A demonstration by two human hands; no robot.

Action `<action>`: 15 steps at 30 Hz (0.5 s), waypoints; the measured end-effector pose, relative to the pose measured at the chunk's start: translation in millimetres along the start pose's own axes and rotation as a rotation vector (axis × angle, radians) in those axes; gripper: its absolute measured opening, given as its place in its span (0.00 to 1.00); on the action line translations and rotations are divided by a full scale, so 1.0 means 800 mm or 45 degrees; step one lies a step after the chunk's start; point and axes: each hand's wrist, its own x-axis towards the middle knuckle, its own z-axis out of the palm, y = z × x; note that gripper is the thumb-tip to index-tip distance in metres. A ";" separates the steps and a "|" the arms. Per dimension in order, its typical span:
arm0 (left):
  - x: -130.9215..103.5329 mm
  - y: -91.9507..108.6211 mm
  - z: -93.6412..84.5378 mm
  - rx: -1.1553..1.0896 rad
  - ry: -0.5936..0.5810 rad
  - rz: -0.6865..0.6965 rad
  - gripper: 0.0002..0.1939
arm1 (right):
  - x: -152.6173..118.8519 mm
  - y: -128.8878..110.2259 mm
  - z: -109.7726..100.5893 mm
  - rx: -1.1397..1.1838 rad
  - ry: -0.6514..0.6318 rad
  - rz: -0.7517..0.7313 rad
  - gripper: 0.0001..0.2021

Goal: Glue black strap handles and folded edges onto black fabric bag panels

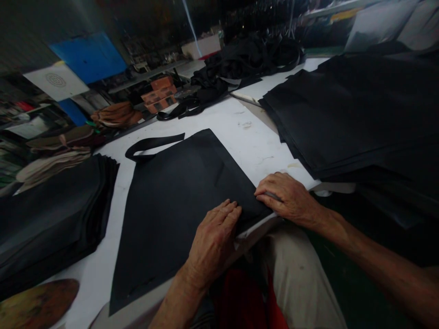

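A black fabric tote bag [171,201] lies flat on the white tabletop, and its strap handle [151,145] loops out at the far left edge. My left hand [214,237] rests on the bag's near edge, its fingers stretched out together on the fabric. At the bag's right corner, my right hand [286,196] is closed with bent fingers. A thin dark sliver shows between thumb and fingers; whether it is a tool or an edge of the fabric I cannot tell. The right fingertips touch the bag's corner.
Stacked black fabric pieces [356,114] cover the right side, and another black stack [58,214] stands at left. Tangled black straps [243,59] lie at the back. A brown rounded object [41,301] sits front left; orange-brown boxes [159,94] are beyond the table.
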 end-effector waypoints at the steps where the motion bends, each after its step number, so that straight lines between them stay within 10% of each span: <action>1: 0.000 0.000 0.000 -0.003 0.004 -0.002 0.20 | 0.000 -0.002 0.000 -0.011 -0.008 0.020 0.06; 15: -0.007 -0.007 -0.007 -0.383 0.054 -0.114 0.17 | 0.002 -0.012 0.008 -0.192 0.000 0.131 0.13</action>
